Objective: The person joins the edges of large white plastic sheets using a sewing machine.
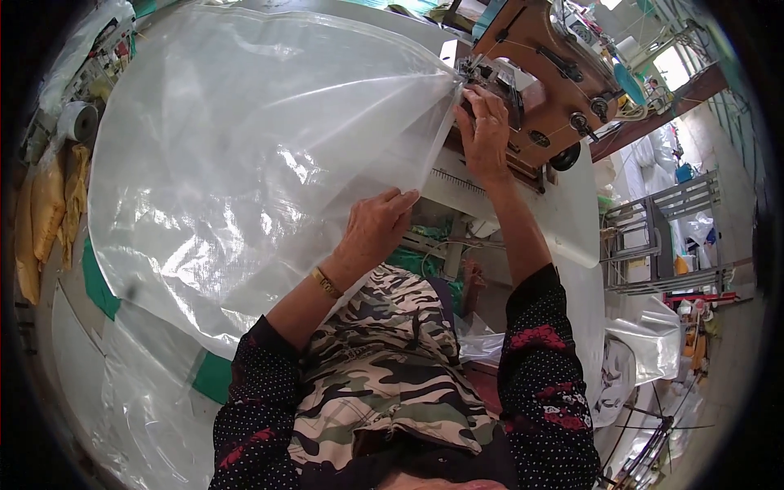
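Observation:
A large translucent plastic sheet (245,122) spreads over the table, its surface wrinkled and glossy. It gathers to a point under the needle area of a brown sewing machine (531,69). My left hand (376,224) is closed in a pinch on the sheet's right edge, holding that edge taut toward me. Right beside the needle area, my right hand (487,135) has its fingers bent together at the sheet's edge. Its fingertips are partly hidden against the machine.
White table surface (572,216) lies right of my right forearm. Brownish-yellow bundles (49,204) and a roll (79,122) are at the far left. A grey metal rack (661,237) stands on the right, with shiny plastic (649,339) nearer me. Green material (214,377) shows below the sheet.

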Available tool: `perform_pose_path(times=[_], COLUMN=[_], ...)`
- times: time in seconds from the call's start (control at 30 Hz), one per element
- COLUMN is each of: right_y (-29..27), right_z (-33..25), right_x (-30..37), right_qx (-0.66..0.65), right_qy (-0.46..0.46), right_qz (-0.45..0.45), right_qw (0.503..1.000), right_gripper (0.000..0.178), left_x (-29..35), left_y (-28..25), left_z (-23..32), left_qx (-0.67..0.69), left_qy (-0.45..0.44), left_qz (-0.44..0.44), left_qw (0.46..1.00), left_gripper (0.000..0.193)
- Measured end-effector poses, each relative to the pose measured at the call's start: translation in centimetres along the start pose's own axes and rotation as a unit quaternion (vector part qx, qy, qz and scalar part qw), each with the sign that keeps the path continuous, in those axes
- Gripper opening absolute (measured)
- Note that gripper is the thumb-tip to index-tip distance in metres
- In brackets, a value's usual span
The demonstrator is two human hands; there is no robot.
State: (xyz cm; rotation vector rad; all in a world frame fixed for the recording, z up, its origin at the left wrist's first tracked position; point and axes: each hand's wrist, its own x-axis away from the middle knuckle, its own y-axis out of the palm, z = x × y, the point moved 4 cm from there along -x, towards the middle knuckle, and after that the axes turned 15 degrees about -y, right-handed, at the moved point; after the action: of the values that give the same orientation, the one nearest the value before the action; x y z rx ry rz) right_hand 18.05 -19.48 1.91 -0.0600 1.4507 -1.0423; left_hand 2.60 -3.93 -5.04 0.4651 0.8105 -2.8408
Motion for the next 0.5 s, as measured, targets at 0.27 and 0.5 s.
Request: perform_pose_path(times=[0.27, 0.5], right_y=[0.5, 0.0], right_z=[-1.1, -1.0], right_x=[-1.4, -2.4], right_qx=[0.134, 0.161], right_qy=[-0.045, -0.022], right_qz=[-0.132, -0.112], right_qw=[0.981, 0.980], right_gripper=[0.034, 0.034], left_x=[-0.4, 0.1], left_y=[0.2, 0.2], left_z=[-0.1, -0.5], left_qx=[-0.042, -0.031], left_qy=[0.007, 0.011], left_qz=[-0.007, 0.000], left_qw=[0.999, 0.999], left_gripper=[0.027, 0.027])
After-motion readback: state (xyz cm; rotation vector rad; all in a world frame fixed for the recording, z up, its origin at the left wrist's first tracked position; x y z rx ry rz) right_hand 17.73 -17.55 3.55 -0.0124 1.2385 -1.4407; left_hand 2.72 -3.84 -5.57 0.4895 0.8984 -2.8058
